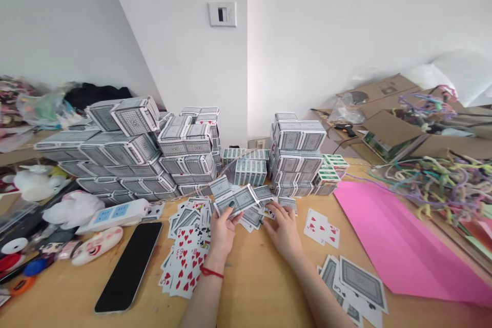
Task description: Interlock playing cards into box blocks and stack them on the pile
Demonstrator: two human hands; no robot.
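My left hand (223, 233), with a red string on the wrist, is closed on a grey-backed playing card (239, 201) that looks folded or joined to others. My right hand (284, 230) hovers low or rests at the loose cards (251, 218) just right of it. Its fingers are bent and apart, and nothing shows clearly in its grip. Face-up hearts and clubs lie in a loose spread of playing cards (188, 261) left of my left wrist. Two heart cards (321, 226) lie right of my right hand, and more cards (363, 282) are near the front.
Tall stacks of card-built blocks (123, 151) stand at the back left, with another stack (298, 151) at the right. Green-white card boxes (250, 170) sit between them. A phone (128, 266), power strip (115, 215), pink sheet (395, 246) and tangled pipe cleaners (426, 179) flank the work area.
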